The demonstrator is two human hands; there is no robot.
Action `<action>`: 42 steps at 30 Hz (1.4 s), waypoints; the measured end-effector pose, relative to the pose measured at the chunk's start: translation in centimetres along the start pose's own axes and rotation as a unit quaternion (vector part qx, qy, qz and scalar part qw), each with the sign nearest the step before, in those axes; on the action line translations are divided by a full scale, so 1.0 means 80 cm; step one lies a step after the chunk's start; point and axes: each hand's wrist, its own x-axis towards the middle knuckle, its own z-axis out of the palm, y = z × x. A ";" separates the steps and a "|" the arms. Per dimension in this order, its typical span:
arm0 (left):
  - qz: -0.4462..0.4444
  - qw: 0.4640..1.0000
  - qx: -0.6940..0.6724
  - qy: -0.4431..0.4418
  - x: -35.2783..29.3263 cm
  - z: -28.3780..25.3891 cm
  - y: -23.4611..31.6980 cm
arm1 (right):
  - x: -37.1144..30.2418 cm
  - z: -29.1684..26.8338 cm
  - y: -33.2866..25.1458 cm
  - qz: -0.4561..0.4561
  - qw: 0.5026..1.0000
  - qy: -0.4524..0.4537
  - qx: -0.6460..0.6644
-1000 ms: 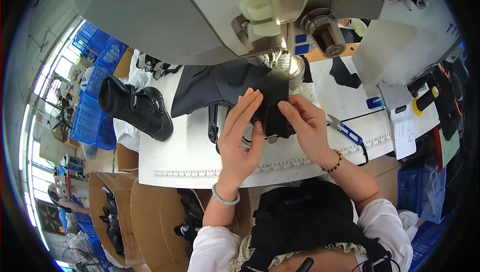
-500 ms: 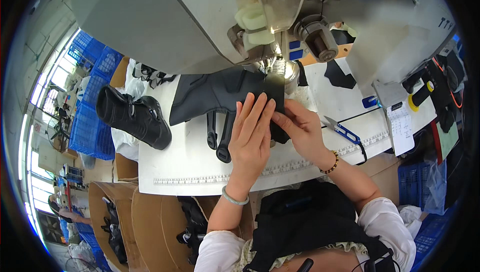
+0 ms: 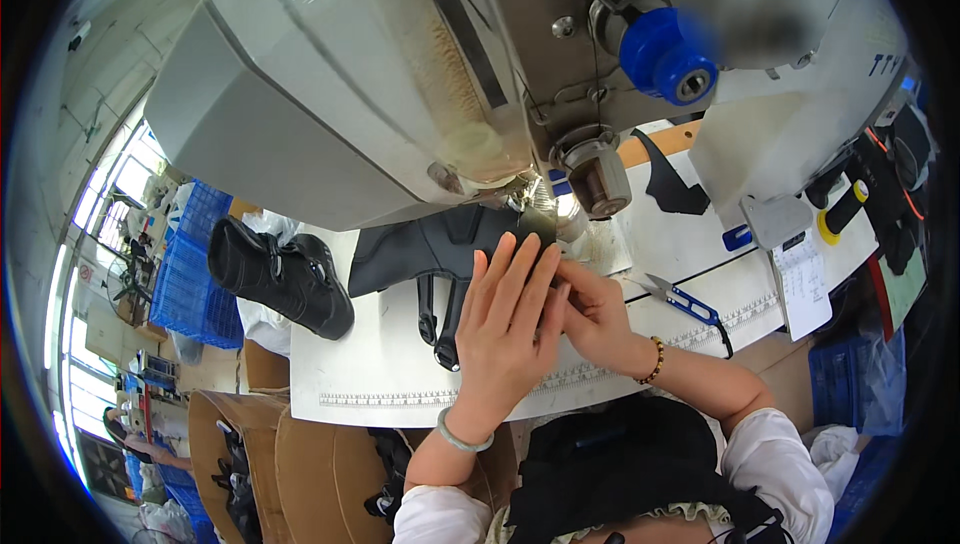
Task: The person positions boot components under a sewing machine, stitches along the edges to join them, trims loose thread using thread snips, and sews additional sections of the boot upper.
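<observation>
A black shoe upper [image 3: 425,252] lies on the white sewing table, its right end under the lit needle area of a sewing machine [image 3: 330,104]. Two black straps [image 3: 449,329] stick out from its near edge. My left hand [image 3: 505,329] rests flat over the piece, fingers stretched toward the needle. Close beside it, my right hand [image 3: 598,322] has its fingers bent and pinched at the piece's right end; the hands hide most of that part. A finished black ankle boot [image 3: 280,279] stands to the left.
Blue-handled thread snips [image 3: 690,306] lie to the right, near a ruler strip [image 3: 750,312] along the table's front. A black scrap [image 3: 672,179], a paper note [image 3: 802,284] and a yellow-ended spool [image 3: 843,212] sit farther right. Cardboard boxes [image 3: 310,479] stand below left.
The view has tilted, so table and hands sit lower and more of the machine shows. The right hand's fingers have drawn in closer beside the left hand.
</observation>
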 end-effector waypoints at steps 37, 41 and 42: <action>0.042 0.974 0.200 0.097 0.011 0.031 0.015 | -0.025 -0.040 -0.015 0.043 0.990 -0.107 -0.083; 0.053 0.972 0.202 0.107 0.012 0.023 0.009 | 0.049 -0.071 -0.049 -0.158 0.935 0.060 -0.311; 0.064 0.969 0.212 0.111 0.012 0.024 0.007 | 0.074 -0.065 -0.053 -0.237 0.889 0.116 -0.373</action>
